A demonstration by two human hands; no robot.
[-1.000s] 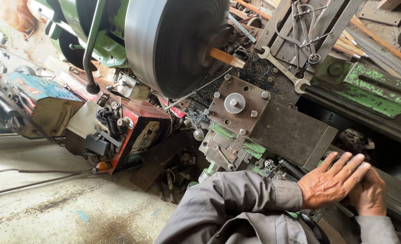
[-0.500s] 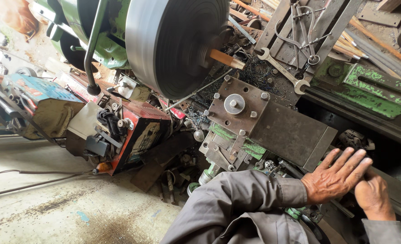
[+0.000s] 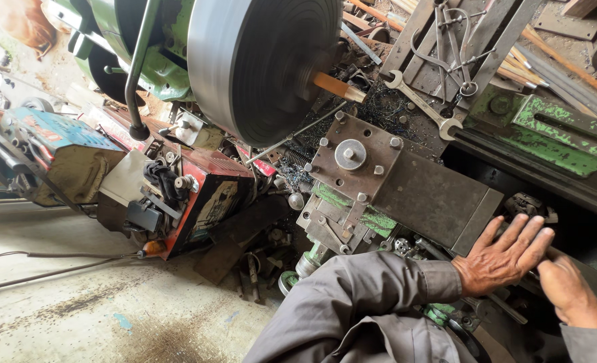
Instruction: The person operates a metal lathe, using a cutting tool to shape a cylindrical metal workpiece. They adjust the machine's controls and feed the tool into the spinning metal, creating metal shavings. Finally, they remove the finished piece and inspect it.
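My left hand (image 3: 504, 257) lies flat with its fingers spread on the edge of the lathe's grey steel carriage block (image 3: 424, 196). It holds nothing. Just to its right, my right hand (image 3: 570, 290) reaches down over the dark lathe bed (image 3: 580, 235) with the fingers curled away from view; whatever they touch is hidden. Both arms wear grey sleeves (image 3: 352, 302). A square tool post (image 3: 353, 156) with bolts sits on the carriage, facing a large dark steel disc (image 3: 265, 64) on the green lathe (image 3: 150, 47). A short orange-brown bar (image 3: 337, 87) sticks out of the disc's centre.
Open-ended spanners (image 3: 419, 101) and metal swarf lie on the machine behind the tool post. A red box-shaped machine (image 3: 204, 195) and a blue one (image 3: 50, 151) stand on the stained concrete floor (image 3: 76, 309) at left, with cables running across it. A long lever (image 3: 140, 74) hangs from the lathe.
My right hand has slid out from under the left hand, a little to the right. The left hand stays flat on the carriage.
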